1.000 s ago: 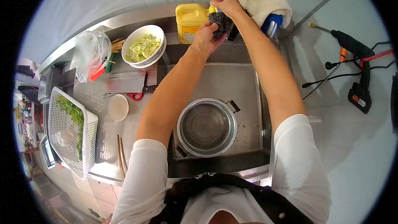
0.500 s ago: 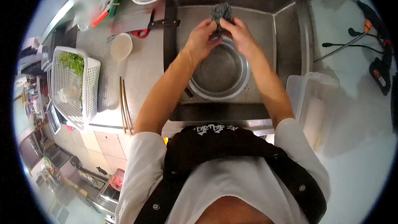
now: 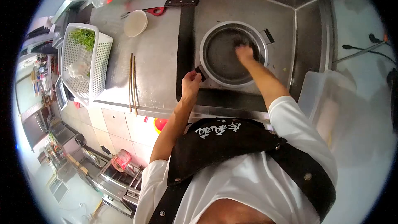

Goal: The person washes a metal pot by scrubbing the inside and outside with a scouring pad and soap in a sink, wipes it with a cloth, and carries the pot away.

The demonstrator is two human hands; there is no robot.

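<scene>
A round metal pot with two dark handles stands in the steel sink. At its lower left, my left hand has its fingers closed on the pot's dark handle. Inside the pot, toward the right side, my right hand is blurred by motion. A dark, smeared shape, the scouring pad, shows at its fingertips against the pot's inner surface.
Left of the sink, the steel counter holds a cream bowl, a knife, red-handled scissors, chopsticks and a white basket with greens. A translucent bin stands at the right.
Both hands were together on the dark pad; now they are apart, the left on the pot's handle and the right down inside the pot with the pad. The view has shifted toward the counter's front.
</scene>
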